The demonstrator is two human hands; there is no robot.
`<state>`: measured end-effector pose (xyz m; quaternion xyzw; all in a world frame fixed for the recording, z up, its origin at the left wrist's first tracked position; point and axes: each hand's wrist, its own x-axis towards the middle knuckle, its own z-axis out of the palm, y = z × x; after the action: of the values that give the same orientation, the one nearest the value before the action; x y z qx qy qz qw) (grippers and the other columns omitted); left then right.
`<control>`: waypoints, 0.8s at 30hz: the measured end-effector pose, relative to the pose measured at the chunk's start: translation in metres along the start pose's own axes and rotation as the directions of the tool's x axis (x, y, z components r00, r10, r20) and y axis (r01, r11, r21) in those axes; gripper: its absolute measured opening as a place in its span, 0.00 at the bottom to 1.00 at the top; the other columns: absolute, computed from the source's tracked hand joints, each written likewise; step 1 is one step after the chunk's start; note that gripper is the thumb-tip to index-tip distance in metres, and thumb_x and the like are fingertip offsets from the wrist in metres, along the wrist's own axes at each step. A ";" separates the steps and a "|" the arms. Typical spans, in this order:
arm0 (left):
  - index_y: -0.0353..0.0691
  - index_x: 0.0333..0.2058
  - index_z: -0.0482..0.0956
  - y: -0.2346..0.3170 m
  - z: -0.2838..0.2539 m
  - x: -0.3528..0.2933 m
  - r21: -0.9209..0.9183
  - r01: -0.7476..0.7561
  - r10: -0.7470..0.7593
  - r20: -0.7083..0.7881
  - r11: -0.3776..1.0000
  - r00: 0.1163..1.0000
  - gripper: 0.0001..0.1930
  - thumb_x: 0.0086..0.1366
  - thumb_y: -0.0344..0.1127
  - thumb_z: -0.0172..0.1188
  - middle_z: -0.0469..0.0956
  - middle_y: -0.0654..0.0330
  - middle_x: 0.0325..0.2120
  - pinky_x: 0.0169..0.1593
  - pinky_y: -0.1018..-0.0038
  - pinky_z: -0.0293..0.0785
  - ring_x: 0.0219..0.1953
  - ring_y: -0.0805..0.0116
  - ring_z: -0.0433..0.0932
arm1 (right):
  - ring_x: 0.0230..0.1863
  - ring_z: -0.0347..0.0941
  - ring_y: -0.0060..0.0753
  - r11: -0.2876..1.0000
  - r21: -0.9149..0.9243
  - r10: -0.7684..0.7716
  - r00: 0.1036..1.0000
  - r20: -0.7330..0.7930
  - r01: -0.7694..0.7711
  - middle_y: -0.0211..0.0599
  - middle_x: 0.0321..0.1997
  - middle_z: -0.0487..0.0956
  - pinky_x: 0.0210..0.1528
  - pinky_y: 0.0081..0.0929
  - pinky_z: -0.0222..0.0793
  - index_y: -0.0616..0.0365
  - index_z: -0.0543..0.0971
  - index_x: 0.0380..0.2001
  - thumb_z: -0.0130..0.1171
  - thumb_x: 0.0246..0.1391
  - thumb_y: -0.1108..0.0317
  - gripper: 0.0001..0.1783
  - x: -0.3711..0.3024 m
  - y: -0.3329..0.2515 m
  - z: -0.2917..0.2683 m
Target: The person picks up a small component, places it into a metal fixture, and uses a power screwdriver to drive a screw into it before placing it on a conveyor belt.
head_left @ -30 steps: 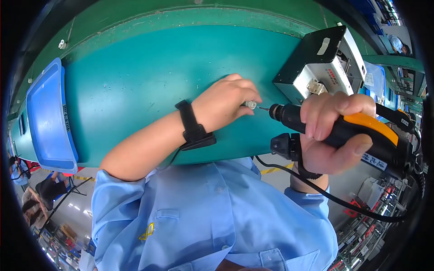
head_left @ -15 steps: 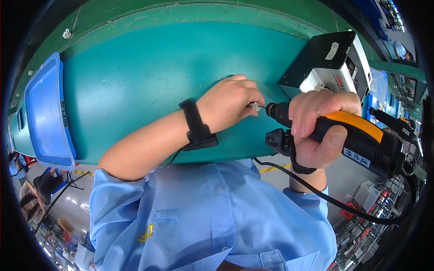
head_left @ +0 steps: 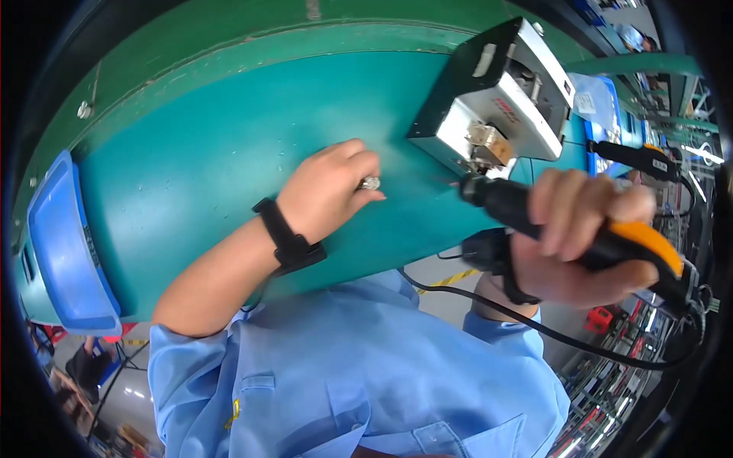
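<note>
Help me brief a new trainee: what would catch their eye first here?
Probably the black-and-orange electric screwdriver gripped in the right hand at right, tip toward the black-and-white box device on the green bench. Mid-frame, the left hand pinches a small silvery part; a blue bin sits far left.

Small silver metal part (head_left: 370, 183), round and shiny, pinched at fingertips just above green bench top. Electric screwdriver (head_left: 569, 229), black barrel with orange rear grip, held roughly level, tip pointing left toward part, black cable trailing below.
</note>
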<state>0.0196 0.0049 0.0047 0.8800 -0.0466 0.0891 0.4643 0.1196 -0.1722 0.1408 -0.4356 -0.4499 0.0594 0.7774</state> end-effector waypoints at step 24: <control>0.37 0.37 0.78 0.005 -0.006 -0.002 -0.229 0.177 -0.156 0.104 0.957 0.982 0.13 0.52 0.21 0.64 0.73 0.56 0.30 0.32 0.73 0.74 0.28 0.64 0.77 | 0.16 0.55 0.17 0.934 -0.116 0.305 0.924 -0.230 -0.337 0.23 0.16 0.62 0.24 0.20 0.54 0.57 0.67 0.37 0.44 0.62 0.45 0.23 0.038 0.012 -0.062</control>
<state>0.0165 0.0074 0.0120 0.8219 -0.0025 0.0059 0.5696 0.1916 -0.1850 0.1431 -0.5658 -0.2914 0.1056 0.7641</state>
